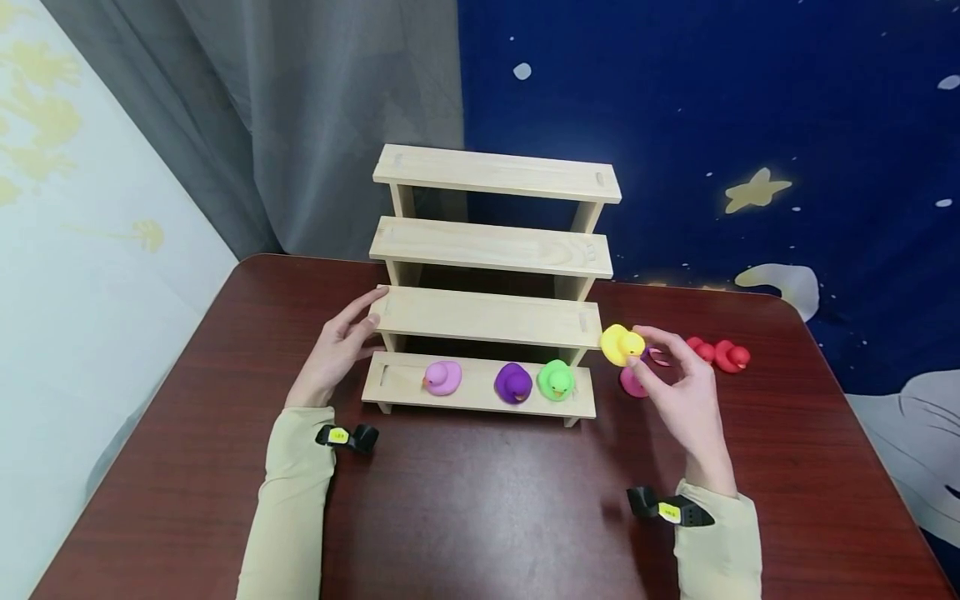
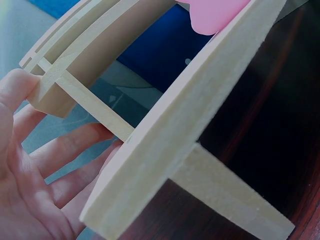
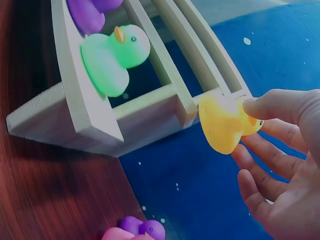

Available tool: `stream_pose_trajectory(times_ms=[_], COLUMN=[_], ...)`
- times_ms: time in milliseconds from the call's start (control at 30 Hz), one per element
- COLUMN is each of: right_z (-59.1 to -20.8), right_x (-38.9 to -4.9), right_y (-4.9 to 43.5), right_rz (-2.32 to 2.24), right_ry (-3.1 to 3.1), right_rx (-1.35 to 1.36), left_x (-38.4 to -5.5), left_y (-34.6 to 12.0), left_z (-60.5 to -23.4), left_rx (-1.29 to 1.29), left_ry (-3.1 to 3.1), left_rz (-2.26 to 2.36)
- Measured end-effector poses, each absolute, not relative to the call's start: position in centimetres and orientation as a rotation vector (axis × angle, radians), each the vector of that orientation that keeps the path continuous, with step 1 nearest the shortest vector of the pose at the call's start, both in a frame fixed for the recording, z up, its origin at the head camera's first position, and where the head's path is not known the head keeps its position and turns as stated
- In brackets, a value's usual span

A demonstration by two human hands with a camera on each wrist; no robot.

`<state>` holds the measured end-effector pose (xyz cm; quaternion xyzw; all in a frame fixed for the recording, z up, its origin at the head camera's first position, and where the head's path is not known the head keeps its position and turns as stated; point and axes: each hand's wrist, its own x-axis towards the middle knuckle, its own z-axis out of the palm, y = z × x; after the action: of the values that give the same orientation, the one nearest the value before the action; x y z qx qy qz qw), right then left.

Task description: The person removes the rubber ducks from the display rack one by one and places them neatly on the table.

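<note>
Labels (image 1: 670, 512) on your wrist straps (image 1: 696, 513) are too small to read. On the lowest step (image 1: 405, 379), a gap parts the pink duck (image 1: 443, 378) and purple duck (image 1: 513, 383). Your right hand (image 1: 686, 400) pinches the yellow duck (image 1: 619, 344) near the shelf's (image 1: 487, 315) right edge; your left hand (image 1: 333, 354), fingers spread, touches the left edge.

The left forearm (image 1: 288, 508) and right forearm (image 1: 718, 546) reach forward, well apart, the left hand (image 1: 332, 357) with its fingers (image 2: 75, 146) fairly straight and spread, and the right hand (image 1: 686, 402) pinching between its thumb (image 3: 280, 107) and bent fingers.
</note>
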<state>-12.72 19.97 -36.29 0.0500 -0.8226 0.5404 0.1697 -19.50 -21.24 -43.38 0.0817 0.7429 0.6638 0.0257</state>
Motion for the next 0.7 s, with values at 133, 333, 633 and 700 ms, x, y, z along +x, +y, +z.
stream_pose_trajectory(times_ms=[133, 333, 633, 700], right_z=[-36.5, -36.9, -38.9, -39.9], right_x=[-12.5, -12.3, -12.2, -12.3], right_y=[20.6, 21.4, 22.9, 23.6], right_rz=[1.527, 1.485, 1.413, 1.405], right_ry=[-2.325, -2.319, -2.374, -2.378], right_rx=[0.121, 0.098, -0.007, -0.041], left_x=[-19.6, -19.5, -19.5, -19.5], left_y=[-21.2, -21.2, -21.2, -21.2], left_z=[-43.4, -43.4, -43.3, -43.3], left_rx=[0.239, 0.244, 0.244, 0.243], left_ry=[2.302, 2.298, 2.297, 2.293], left_rz=[2.047, 2.049, 2.047, 2.051])
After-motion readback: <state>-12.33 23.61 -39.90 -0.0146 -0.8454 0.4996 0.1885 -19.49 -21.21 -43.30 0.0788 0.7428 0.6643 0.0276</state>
